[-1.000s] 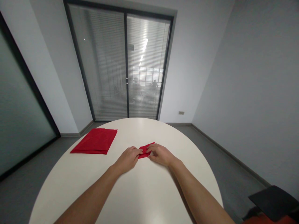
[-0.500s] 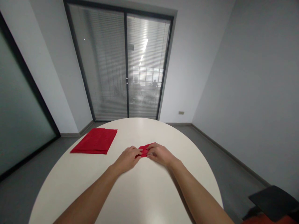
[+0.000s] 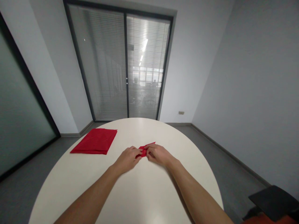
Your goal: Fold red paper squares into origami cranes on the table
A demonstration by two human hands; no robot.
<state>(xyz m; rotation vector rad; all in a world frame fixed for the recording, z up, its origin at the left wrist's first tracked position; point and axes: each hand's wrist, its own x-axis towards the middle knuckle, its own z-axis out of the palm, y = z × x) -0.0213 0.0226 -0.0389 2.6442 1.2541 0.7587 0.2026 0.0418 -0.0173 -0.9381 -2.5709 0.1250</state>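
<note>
A small piece of folded red paper lies on the white round table, between my two hands. My left hand grips its left edge, fingers on top and thumb at the near side. From the right, my right hand has its fingers curled and pinched on the paper's right part, which they mostly cover. One pointed corner sticks out beyond the right fingers at the back. To the left, apart from both hands, rests a flat stack of larger red sheets.
The table's curved edge runs round both arms. At the lower right stands a dark chair with something orange-red beside it. Behind the table are a glazed partition with blinds and pale walls.
The fingers of my right hand have curled in more tightly and shifted slightly left over the paper. My left hand and the red stack have stayed in place.
</note>
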